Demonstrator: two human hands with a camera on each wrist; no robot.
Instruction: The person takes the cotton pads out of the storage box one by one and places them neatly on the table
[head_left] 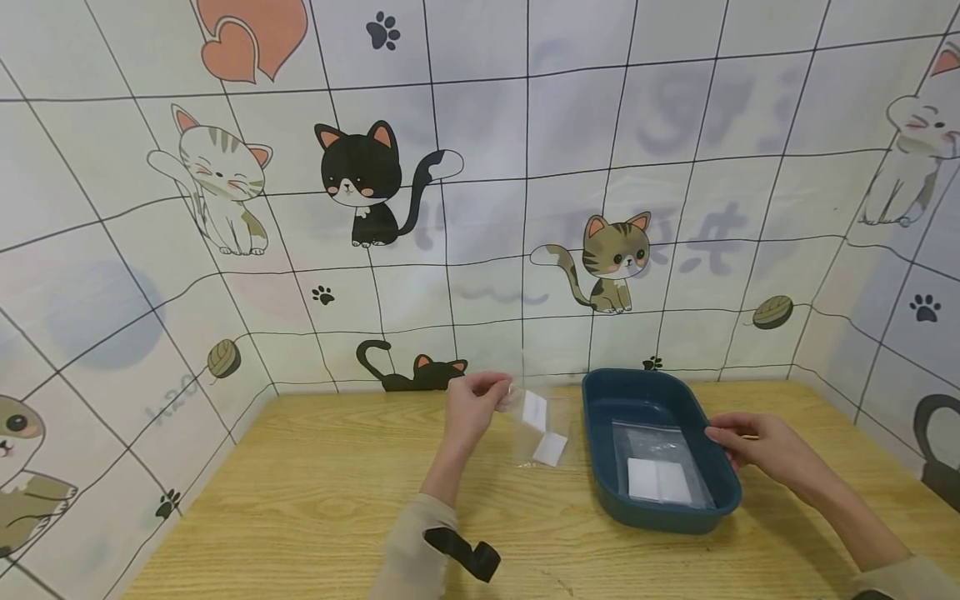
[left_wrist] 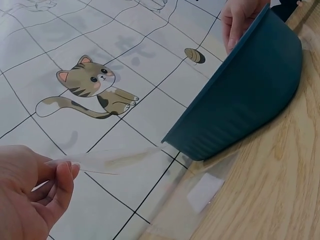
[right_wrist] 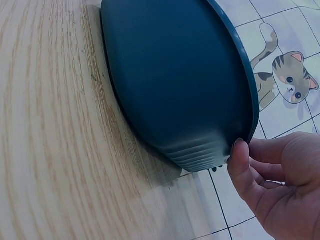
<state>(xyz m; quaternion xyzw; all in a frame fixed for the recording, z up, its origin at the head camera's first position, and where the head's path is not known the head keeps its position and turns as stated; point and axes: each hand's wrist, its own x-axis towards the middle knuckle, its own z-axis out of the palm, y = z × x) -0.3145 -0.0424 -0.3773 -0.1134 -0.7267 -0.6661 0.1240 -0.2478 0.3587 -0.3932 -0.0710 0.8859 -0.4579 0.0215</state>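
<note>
My left hand (head_left: 474, 404) pinches the upper corner of a clear plastic bag (head_left: 522, 437) with white pieces in it. In the left wrist view, thumb and fingertips meet on the thin film (left_wrist: 115, 159). To the right of the bag, a dark blue plastic basin (head_left: 600, 467) stands on the table. My right hand (head_left: 757, 446) grips the basin's right rim, thumb on the outer wall in the right wrist view. Inside the basin lies another clear zip bag (head_left: 652, 446) holding white rectangular pieces (head_left: 660, 481).
The wood-grain table (head_left: 315, 500) runs back to a wall covering (head_left: 487, 250) with a grid and cartoon cats. Black straps sit on both sleeves, one strap (head_left: 461, 552) with a dangling end.
</note>
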